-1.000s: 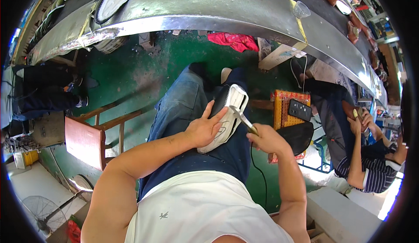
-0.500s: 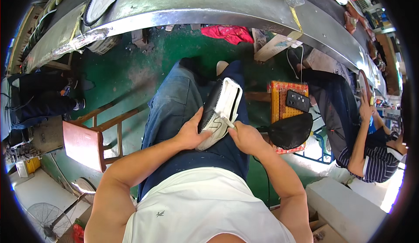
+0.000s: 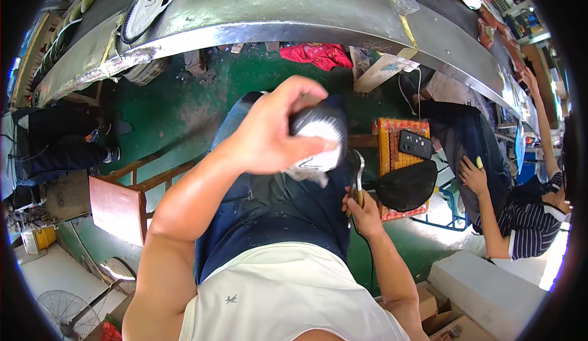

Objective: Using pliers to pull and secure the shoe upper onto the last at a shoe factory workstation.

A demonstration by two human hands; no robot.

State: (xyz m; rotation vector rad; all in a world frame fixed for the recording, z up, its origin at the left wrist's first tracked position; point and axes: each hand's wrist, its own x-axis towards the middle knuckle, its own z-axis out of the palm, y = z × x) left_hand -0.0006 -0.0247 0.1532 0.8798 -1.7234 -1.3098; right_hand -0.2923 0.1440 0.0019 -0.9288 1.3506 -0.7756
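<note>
Shift: since half a second ago, the shoe (image 3: 327, 128) has risen and turned end-on toward you, and your right hand (image 3: 361, 212) has drawn away from it.
Shoe: black and white, blurred by motion, raised above your lap.
Left hand (image 3: 272, 131): wrapped about the shoe, your thumb across its white part.
Right hand: closed round the handle of a curved metal tool (image 3: 359, 168), apart from the shoe.
Shirt (image 3: 294, 280): white, bearing a small dark emblem (image 3: 231, 299).
Bench (image 3: 263, 19): metal, carrying another white shoe (image 3: 152, 1) marked with a dark wavy line.
</note>
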